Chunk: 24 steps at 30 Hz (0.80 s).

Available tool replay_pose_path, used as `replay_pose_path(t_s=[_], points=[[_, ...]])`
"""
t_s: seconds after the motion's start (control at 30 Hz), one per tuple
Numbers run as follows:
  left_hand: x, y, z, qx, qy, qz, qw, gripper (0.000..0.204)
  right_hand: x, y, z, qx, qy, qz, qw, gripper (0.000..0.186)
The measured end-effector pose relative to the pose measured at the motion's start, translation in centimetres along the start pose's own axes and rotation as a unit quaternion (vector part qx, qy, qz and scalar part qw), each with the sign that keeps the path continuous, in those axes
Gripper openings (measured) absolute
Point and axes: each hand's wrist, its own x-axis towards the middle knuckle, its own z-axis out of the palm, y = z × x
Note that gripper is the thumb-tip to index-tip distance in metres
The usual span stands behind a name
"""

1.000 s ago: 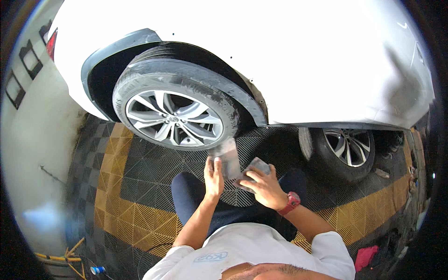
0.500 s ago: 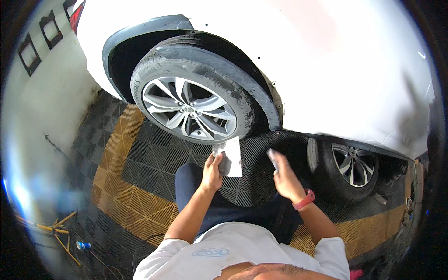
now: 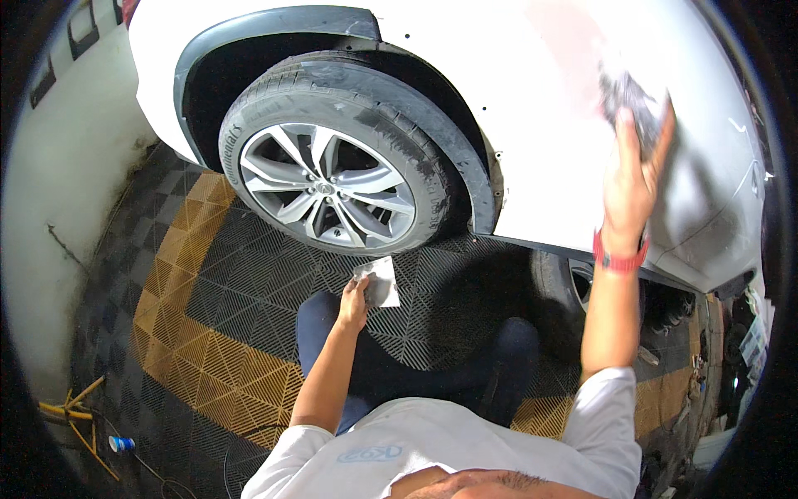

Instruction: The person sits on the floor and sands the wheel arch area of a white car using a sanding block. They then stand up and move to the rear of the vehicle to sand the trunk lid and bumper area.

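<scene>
I crouch beside a white car (image 3: 532, 100). My left hand (image 3: 353, 301) rests over my knee and pinches a small grey sheet, like sandpaper (image 3: 380, 281), by its edge. My right hand (image 3: 633, 166), with a red band at the wrist, is raised against the white body panel and presses a grey pad (image 3: 619, 87) flat on it, behind the wheel arch. The pad is blurred. The front wheel (image 3: 328, 187) with its silver spoked rim stands just ahead of my left hand.
The floor is a black plastic grid (image 3: 249, 283) with a yellow band (image 3: 199, 349) across it. A second wheel (image 3: 573, 283) shows under the car. A pale wall (image 3: 58, 216) is on the left; yellow sticks and a small blue can (image 3: 120, 443) lie at lower left.
My right hand has lifted from beside my knee up to the car's body panel with the grey pad. My left hand has stayed low with the grey sheet. The view has tilted.
</scene>
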Motion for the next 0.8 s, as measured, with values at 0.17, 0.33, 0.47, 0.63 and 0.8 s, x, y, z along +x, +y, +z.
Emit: replay_pose_path(t_s=[0.17, 0.33, 0.47, 0.63, 0.8], points=[[-1.0, 1.1, 0.6, 0.035, 0.039, -0.008, 0.999, 0.032, 6.4, -0.2, 3.9, -0.517, -0.178, -0.378, 0.747, 0.047], [0.5, 0.4, -1.1, 0.025, 0.026, -0.002, 0.999, 0.034, 9.7, 3.4, 4.4, -0.604, -0.176, -0.470, 0.620, 0.062], [0.2, 1.0, -1.4, 0.007, 0.048, 0.001, 0.999, 0.030, 10.3, 2.7, 6.5, -0.569, -0.244, -0.378, 0.688, 0.048], [0.9, 0.9, -2.2, -0.025, 0.036, 0.016, 0.999, 0.026, 11.6, 1.3, 9.4, -0.556, -0.252, -0.389, 0.690, 0.050], [1.1, 1.0, -2.4, -0.024, 0.047, 0.018, 0.998, 0.025, 12.8, 0.9, 12.6, -0.523, -0.264, -0.417, 0.695, 0.049]])
